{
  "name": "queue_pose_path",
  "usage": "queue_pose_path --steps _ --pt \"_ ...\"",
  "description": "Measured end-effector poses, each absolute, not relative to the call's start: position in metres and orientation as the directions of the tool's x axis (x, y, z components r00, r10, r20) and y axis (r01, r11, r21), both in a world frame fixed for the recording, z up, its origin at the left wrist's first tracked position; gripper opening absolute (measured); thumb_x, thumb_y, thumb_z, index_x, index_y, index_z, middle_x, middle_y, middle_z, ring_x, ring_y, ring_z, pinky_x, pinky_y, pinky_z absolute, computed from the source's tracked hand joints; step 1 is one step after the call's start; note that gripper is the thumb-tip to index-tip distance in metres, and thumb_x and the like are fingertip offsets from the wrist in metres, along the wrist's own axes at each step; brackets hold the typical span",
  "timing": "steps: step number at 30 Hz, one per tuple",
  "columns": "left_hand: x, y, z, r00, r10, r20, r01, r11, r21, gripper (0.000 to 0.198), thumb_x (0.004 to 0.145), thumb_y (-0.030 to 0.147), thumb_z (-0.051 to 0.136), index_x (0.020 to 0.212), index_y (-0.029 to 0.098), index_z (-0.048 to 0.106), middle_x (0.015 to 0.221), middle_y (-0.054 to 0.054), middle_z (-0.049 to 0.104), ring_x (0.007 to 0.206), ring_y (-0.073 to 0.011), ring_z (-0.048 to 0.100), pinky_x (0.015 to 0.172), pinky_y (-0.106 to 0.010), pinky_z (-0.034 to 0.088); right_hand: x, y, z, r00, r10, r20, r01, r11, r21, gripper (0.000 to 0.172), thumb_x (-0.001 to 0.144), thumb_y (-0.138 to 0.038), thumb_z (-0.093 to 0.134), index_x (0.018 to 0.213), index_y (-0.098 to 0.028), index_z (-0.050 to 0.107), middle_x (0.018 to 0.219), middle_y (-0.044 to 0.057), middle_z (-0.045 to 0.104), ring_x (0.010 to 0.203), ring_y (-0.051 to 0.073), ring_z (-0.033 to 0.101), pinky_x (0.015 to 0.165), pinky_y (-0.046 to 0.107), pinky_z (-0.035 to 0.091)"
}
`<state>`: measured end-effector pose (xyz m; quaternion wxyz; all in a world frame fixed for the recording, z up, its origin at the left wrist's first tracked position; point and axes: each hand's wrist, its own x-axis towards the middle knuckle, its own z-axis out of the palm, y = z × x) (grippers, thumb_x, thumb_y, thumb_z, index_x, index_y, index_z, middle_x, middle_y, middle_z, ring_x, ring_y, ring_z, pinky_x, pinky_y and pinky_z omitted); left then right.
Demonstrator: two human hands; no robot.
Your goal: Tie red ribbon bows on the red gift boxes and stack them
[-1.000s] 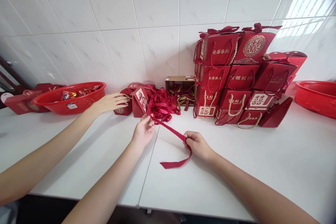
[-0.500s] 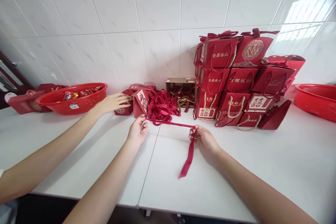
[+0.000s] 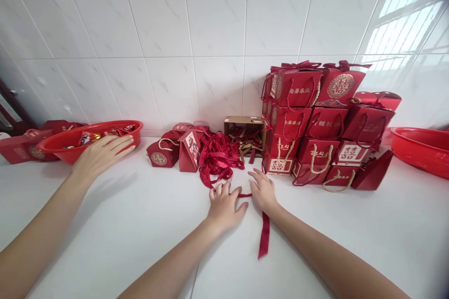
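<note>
A dark red ribbon (image 3: 264,236) lies on the white table, its cut end toward me. My left hand (image 3: 224,206) rests over the ribbon, fingers apart and slightly bent, just in front of the ribbon pile (image 3: 219,152). Close to its right is my right hand (image 3: 263,190), palm down with fingers stretched, covering part of the ribbon. A short stretch of ribbon shows between the two hands. Left of the pile stand a small red gift box (image 3: 190,149) with a printed picture and another red box (image 3: 162,155) with a cord handle.
A co-worker's hand (image 3: 101,154) reaches over a red basin (image 3: 58,147) of wrapped sweets at left. Stacked red gift boxes (image 3: 290,124) stand at right, beside an open cardboard box (image 3: 244,121) of ribbons. Another red basin (image 3: 421,149) sits far right.
My left hand has moved right, let go of the ribbon and opened. My right hand has opened over the ribbon, now laid down. The co-worker's hand went from the small box to the basin.
</note>
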<state>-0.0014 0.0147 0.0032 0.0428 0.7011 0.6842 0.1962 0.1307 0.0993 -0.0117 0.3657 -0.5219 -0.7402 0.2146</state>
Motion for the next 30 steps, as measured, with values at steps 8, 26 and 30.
queue_pose_path --steps 8,26,30 --pt "-0.001 0.014 0.008 -0.027 0.992 0.120 0.949 -0.012 0.316 0.054 0.087 0.049 0.040 0.133 0.024 0.052 0.142 -0.016 0.044 0.131 -0.0367 0.035 0.108 -0.058 0.019 0.068 0.171 -0.007 -0.113 0.882 0.457 0.765 0.371 -0.526 0.049 0.087 -0.022 0.040 0.135 -0.020 0.053 0.148 0.016 0.038 0.139 0.035 0.025 0.109 0.058 0.011" --pt "-0.015 0.025 0.008 -0.256 0.930 0.265 0.857 0.091 0.507 0.047 0.077 0.023 0.052 0.124 0.023 0.054 0.141 -0.012 0.046 0.131 -0.0349 0.036 0.104 -0.057 0.028 0.109 0.127 0.001 -0.152 0.648 0.746 0.631 0.645 -0.431 0.055 0.086 -0.021 0.042 0.142 -0.023 0.043 0.145 0.008 0.047 0.128 0.029 0.041 0.101 0.049 0.028" --pt "-0.009 0.036 0.031 -0.335 0.901 0.277 0.603 -0.020 0.797 0.036 0.078 0.025 0.052 0.112 0.017 0.058 0.132 -0.016 0.054 0.126 -0.0378 0.041 0.103 -0.061 0.029 0.142 0.093 0.001 -0.314 0.640 0.702 0.550 0.725 -0.415 0.054 0.086 -0.020 0.042 0.141 -0.025 0.042 0.146 0.008 0.046 0.131 0.030 0.038 0.103 0.051 0.027"
